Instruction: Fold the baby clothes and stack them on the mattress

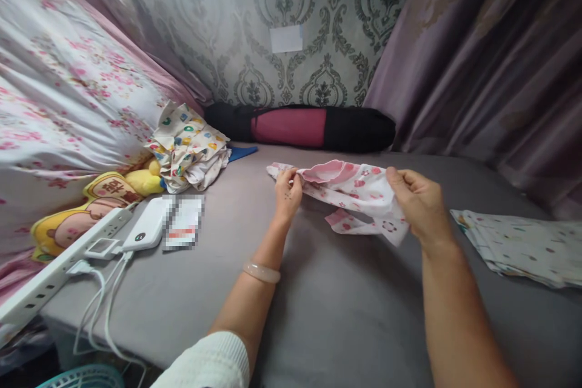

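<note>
A small white garment with pink and red prints and a pink neckband, which looks like a child's shirt (pixel 364 194), is stretched between my hands above the grey-covered surface (pixel 345 291). My left hand (pixel 287 191) pinches it near the neckband, at its left end. At the other end, my right hand (pixel 418 203) grips the edge with the thumb on top. One pink-trimmed part of the shirt hangs down in the middle.
Folded patterned cloth (pixel 522 248) lies at the right. On the left are a crumpled clothes pile (pixel 188 145), a yellow plush toy (pixel 140 180), a white power bank (pixel 148 224) and a power strip (pixel 59 273) with cables. A black-and-pink long bag (pixel 291 127) rests against the wall.
</note>
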Demonstrator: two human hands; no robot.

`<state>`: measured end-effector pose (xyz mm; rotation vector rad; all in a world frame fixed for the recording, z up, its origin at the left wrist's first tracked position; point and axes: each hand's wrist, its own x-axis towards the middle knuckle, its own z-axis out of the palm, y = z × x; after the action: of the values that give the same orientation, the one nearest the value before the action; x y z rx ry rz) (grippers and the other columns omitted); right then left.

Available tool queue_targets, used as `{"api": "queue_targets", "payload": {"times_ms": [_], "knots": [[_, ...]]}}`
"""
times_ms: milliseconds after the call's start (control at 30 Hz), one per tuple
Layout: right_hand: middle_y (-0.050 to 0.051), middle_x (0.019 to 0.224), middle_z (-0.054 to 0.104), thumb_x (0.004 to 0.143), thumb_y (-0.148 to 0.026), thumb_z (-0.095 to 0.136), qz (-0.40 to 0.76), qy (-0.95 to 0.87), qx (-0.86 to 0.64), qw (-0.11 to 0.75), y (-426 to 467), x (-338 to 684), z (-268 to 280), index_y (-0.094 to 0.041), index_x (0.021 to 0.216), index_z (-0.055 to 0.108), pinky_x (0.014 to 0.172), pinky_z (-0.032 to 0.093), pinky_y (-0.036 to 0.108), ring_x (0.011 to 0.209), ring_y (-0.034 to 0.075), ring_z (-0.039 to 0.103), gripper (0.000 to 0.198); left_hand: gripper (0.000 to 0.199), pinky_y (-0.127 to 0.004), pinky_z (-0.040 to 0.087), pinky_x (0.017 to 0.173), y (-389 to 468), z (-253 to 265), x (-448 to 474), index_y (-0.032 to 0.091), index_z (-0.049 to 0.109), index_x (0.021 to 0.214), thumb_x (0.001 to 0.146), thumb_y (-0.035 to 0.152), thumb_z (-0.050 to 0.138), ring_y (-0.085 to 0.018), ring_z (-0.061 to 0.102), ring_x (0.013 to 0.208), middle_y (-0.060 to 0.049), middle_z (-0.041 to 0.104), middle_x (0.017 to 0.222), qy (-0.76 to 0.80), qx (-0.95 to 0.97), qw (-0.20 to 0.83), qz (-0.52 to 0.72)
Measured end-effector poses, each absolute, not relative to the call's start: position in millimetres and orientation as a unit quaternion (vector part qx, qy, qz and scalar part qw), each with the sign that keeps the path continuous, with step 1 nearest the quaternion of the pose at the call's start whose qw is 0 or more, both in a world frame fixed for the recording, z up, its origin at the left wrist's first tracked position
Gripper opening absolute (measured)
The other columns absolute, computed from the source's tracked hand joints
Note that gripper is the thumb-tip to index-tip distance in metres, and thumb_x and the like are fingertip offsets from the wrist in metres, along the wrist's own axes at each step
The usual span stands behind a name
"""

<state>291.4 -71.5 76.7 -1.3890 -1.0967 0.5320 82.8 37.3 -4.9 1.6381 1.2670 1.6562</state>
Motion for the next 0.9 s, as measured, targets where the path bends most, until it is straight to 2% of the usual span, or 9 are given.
{"api": "queue_targets", "payload": {"times_ms": [167,333,400,500,600,767,900], "knots": [[0.001,0.07,0.066,0.074,-0.058,0.068,0.286,-0.514,-0.623,0.516,-83.2,314.6,81.6,-0.02,0.083,0.07,0.045,0.04,0.023,0.054,0.013,0.054,0.039,0.021,-0.024,0.047,0.073,30.4,22.3,71.3,0.021,0.061,0.098,0.093,0.028,0.042,-0.014,0.059,0.079,-0.003,0.064,0.087,0.431,0.596,0.266,0.624],[0.005,0.084,0.071,0.08,-0.048,0.064,0.269,-0.602,-0.635,0.402,-69.9,330.5,56.5,-0.019,0.084,0.071,0.063,0.049,0.027,0.074,0.018,0.064,0.029,0.024,-0.023,0.045,0.07,19.1,43.0,58.8,0.022,0.062,0.103,0.094,0.033,0.042,-0.013,0.058,0.073,0.0,0.063,0.081,0.401,0.686,0.228,0.562],[0.006,0.095,0.072,0.081,-0.036,0.063,0.259,-0.627,-0.626,0.384,-63.0,328.6,45.0,-0.019,0.094,0.07,0.072,0.05,0.028,0.084,0.019,0.065,0.023,0.026,-0.022,0.044,0.067,16.8,47.6,54.5,0.021,0.063,0.103,0.093,0.034,0.043,-0.013,0.058,0.071,0.0,0.064,0.08,0.394,0.731,0.228,0.508],[0.008,0.094,0.072,0.082,-0.027,0.06,0.293,-0.642,-0.623,0.337,-56.1,319.4,33.0,-0.016,0.114,0.065,0.072,0.05,0.027,0.082,0.018,0.066,0.033,0.028,-0.023,0.044,0.067,14.9,52.7,50.9,0.02,0.064,0.102,0.091,0.035,0.044,-0.014,0.058,0.072,-0.002,0.066,0.082,0.399,0.771,0.229,0.441],[0.009,0.102,0.071,0.083,-0.033,0.063,0.277,-0.668,-0.622,0.302,-54.8,307.9,28.8,-0.016,0.114,0.066,0.077,0.049,0.027,0.088,0.018,0.065,0.035,0.029,-0.024,0.044,0.066,11.7,57.4,48.5,0.018,0.065,0.098,0.089,0.038,0.047,-0.015,0.059,0.073,-0.003,0.067,0.082,0.401,0.792,0.238,0.393],[0.009,0.096,0.072,0.081,-0.05,0.064,0.285,-0.663,-0.656,0.221,-56.8,288.5,27.0,-0.014,0.113,0.067,0.068,0.046,0.024,0.083,0.019,0.064,0.049,0.03,-0.023,0.044,0.059,2.1,61.9,36.6,0.019,0.066,0.091,0.083,0.045,0.053,-0.017,0.059,0.071,-0.003,0.066,0.077,0.404,0.816,0.252,0.327],[0.004,0.087,0.072,0.078,-0.051,0.063,0.283,-0.704,-0.64,0.123,-53.9,278.3,24.8,-0.018,0.096,0.074,0.063,0.04,0.022,0.079,0.017,0.062,0.039,0.027,-0.024,0.046,0.056,-2.9,63.6,17.8,0.02,0.066,0.091,0.077,0.041,0.058,-0.018,0.06,0.071,-0.003,0.067,0.081,0.398,0.832,0.259,0.288]]}}
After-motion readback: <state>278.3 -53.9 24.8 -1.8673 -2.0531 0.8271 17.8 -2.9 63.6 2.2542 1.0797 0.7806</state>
